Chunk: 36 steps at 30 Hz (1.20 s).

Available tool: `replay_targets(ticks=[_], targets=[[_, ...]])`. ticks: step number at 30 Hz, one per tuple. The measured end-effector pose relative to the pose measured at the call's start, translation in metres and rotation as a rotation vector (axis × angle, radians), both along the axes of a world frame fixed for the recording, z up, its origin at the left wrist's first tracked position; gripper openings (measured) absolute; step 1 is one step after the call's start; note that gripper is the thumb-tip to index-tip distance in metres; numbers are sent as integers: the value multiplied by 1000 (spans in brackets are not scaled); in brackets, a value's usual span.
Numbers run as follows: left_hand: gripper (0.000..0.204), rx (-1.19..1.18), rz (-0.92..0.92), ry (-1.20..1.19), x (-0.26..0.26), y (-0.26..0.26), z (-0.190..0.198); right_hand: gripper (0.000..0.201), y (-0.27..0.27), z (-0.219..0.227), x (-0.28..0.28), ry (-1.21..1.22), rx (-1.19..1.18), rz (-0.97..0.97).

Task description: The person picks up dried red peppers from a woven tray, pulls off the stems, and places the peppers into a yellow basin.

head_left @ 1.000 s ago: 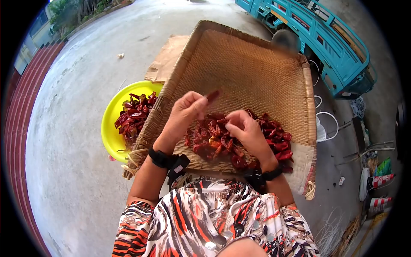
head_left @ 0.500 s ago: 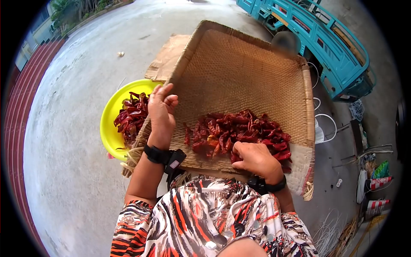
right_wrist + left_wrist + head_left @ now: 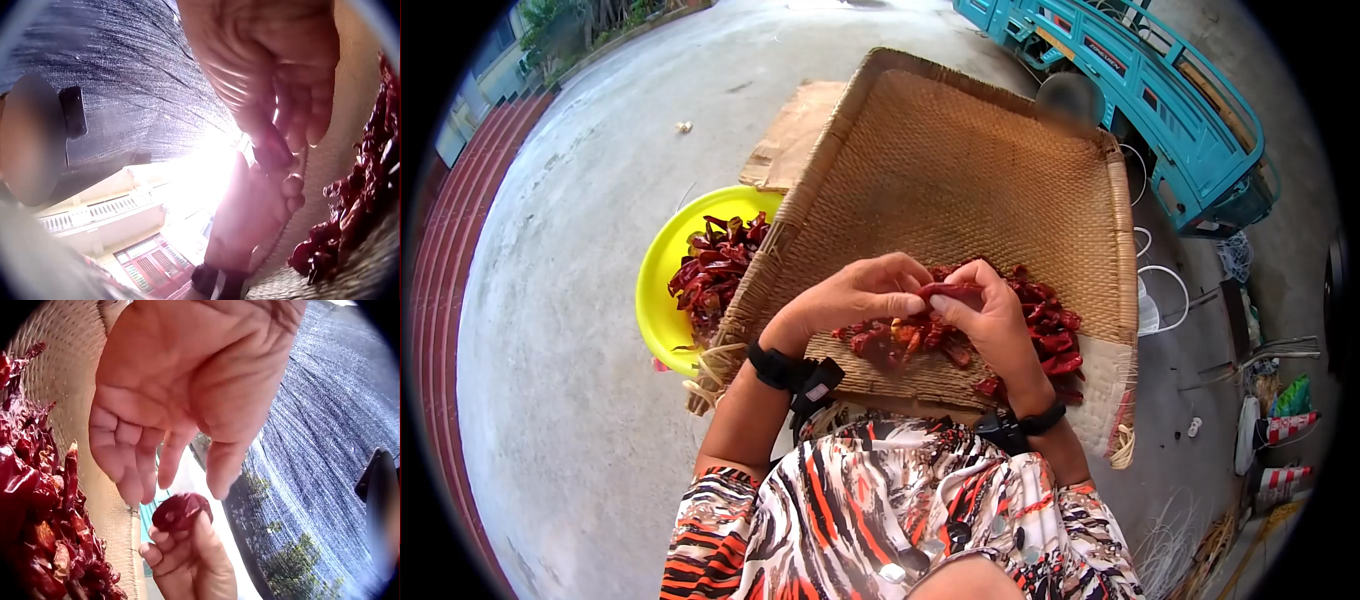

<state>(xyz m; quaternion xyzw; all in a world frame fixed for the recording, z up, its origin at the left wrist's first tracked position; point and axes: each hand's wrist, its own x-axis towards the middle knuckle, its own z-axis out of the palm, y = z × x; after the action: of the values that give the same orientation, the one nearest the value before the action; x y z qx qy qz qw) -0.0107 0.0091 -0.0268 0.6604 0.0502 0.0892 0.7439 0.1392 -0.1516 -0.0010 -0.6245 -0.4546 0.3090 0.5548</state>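
In the head view my right hand point(image 3: 998, 318) pinches a dried red chili point(image 3: 952, 292) between thumb and fingers above the woven tray point(image 3: 970, 150). My left hand point(image 3: 862, 296) comes in from the other side, its fingertips right at the chili's left end. The left wrist view shows that hand with thumb and fingers spread apart, the chili just beyond them in the right hand. Beneath both hands lies a heap of dried chilies point(image 3: 1055, 345), partly hidden by them. More chilies point(image 3: 712, 262) fill a yellow basin point(image 3: 652, 300) left of the tray.
A cardboard sheet point(image 3: 785, 140) lies on the concrete floor beside the tray's far left corner. A blue cargo vehicle point(image 3: 1150, 110) stands at the upper right. Loose wires, a white handle point(image 3: 1175, 290) and red-and-white containers point(image 3: 1285, 480) are along the right.
My left hand moved left to the tray's edge by the basin, then back over the heap. The right hand reached down into the chilies and now holds one up beside the left.
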Motion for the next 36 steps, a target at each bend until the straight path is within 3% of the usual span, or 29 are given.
replay_targets(ticks=[3, 12, 17, 21, 23, 25, 26, 31, 33, 36], targets=[[35, 10, -8, 12, 0, -4, 4, 18, 8, -8, -2, 266, 21, 1], [22, 9, 82, -41, 1, -3, 2, 21, 10, -14, 0, 448, 81, 28], [23, -42, 76, -94, -1, -1, 0, 25, 10, -9, 0, 351, 26, 21], [20, -76, 288, -146, 1, -2, 5, 24, 12, -19, 7, 83, -57, -38], [19, -94, 402, -213, 3, 3, -2, 27, 8, -25, 9, -179, -149, -10], [16, -110, 603, -206, 4, 1, 0, 31, 5, -24, 7, -387, -292, -2], [16, -140, 696, -235, 4, 4, -4, 36, 4, -39, 9, -470, -255, 4], [17, -337, 1243, -413, -2, 26, -17, 35, 4, -35, 4, -553, -297, 77], [19, -344, 1318, -517, -10, 36, -12, 35, 4, -36, 5, -559, -295, 76], [24, -580, 1338, -576, -22, 45, 0, 35, 3, -38, 7, -496, -266, 59]])
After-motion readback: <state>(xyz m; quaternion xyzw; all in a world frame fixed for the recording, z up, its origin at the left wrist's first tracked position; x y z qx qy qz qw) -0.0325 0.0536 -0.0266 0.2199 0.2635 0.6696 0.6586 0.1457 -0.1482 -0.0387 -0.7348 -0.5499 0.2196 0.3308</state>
